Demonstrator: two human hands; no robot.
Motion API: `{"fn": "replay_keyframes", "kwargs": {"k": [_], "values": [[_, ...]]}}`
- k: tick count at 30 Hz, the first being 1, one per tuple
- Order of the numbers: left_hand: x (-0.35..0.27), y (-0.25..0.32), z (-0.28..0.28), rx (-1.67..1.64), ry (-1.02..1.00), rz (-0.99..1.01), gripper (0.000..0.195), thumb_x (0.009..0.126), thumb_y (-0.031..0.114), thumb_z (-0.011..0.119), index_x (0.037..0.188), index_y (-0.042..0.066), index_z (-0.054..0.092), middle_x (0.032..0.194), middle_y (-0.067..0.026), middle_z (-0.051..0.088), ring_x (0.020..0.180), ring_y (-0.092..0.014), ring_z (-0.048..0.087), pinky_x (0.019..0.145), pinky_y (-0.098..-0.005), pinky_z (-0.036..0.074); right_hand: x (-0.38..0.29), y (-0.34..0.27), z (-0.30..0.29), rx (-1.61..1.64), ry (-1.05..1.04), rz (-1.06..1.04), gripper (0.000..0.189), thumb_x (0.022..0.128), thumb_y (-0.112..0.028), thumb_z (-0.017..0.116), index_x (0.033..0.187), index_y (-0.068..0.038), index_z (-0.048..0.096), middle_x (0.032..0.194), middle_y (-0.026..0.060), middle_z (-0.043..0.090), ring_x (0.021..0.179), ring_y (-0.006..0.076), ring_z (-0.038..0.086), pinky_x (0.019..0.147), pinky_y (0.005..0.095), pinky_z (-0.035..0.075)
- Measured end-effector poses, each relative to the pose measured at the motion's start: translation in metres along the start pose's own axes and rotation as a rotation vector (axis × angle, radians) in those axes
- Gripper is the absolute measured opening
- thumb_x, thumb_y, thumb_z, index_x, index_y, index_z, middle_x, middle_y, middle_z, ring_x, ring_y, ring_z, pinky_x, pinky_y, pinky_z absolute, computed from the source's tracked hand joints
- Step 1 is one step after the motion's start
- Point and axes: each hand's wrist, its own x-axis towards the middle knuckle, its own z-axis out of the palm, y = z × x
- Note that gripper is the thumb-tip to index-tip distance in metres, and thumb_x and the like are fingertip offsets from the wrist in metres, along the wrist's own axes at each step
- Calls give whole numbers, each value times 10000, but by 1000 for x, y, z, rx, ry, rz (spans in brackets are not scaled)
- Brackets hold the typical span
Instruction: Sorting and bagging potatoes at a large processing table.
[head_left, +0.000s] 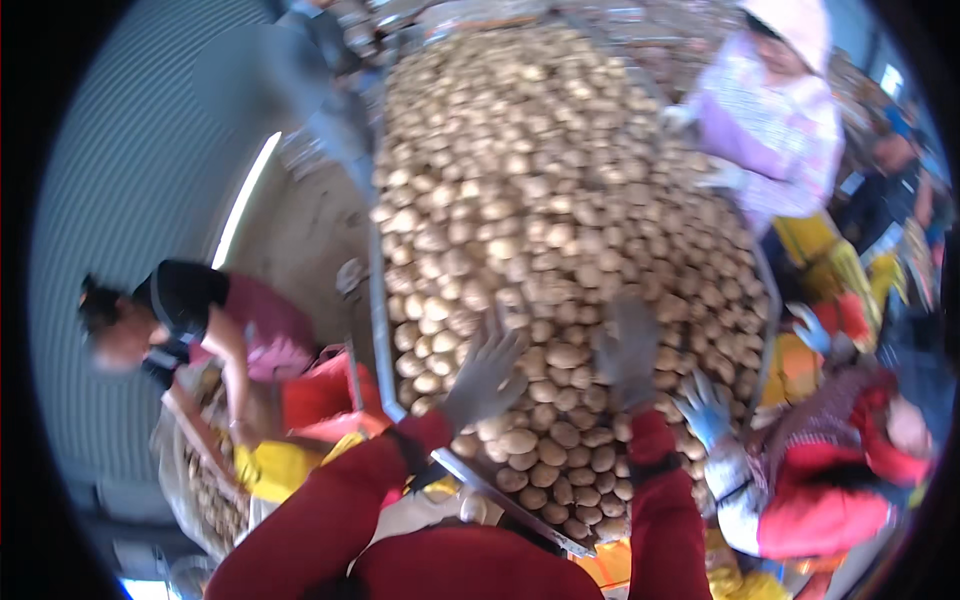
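A long, metal-edged sorting table (382, 330) before me is covered with potatoes (551, 453). My left hand (486, 375), in a grey glove, lies over the potatoes on the left with its fingers apart. Farther right, my right hand (628, 349) wears the same kind of glove and reaches flat over the heap, blurred. Neither hand is closed around a potato. Whether the palms touch the potatoes beneath is hidden.
A co-worker's blue-gloved hand (703, 411) is close to my right forearm. Another person in a patterned top (780, 127) works at the far right edge. At left, someone bends over a sack of potatoes (214, 480) beside a red container (322, 394).
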Motion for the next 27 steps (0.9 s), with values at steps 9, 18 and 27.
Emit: {"fn": "replay_keyframes", "kwargs": {"k": [9, 18, 27], "values": [[-25, 26, 57, -35, -88, -349, 818, 974, 405, 655, 1624, 30, 331, 1652, -251, 354, 1574, -370, 310, 1274, -485, 272, 77, 140, 89, -225, -118, -318, 459, 1126, -287, 414, 1520, -71, 510, 1514, 123, 567, 1376, 302, 534, 1180, 432, 400], [-447, -55, -47, 85, 700, -1606, 373, 938, 302, 713, 1270, 133, 702, 1099, -170, 735, 1106, -404, 675, 970, -481, 543, 75, 39, 21, -218, 212, -199, 470, 1060, -433, 594, 1268, -22, 688, 1335, 282, 645, 1228, 496, 607, 1070, 630, 473], [-706, -255, 127, -159, 466, -2092, 896, 893, 548, 727, 1546, -14, 479, 1507, -220, 588, 1381, -489, 534, 1193, -540, 415, -208, -444, -48, 1101, -1097, -983, 287, 887, -125, 716, 1146, -1, 730, 1119, 190, 746, 1046, 346, 736, 928, 456, 587]]}}
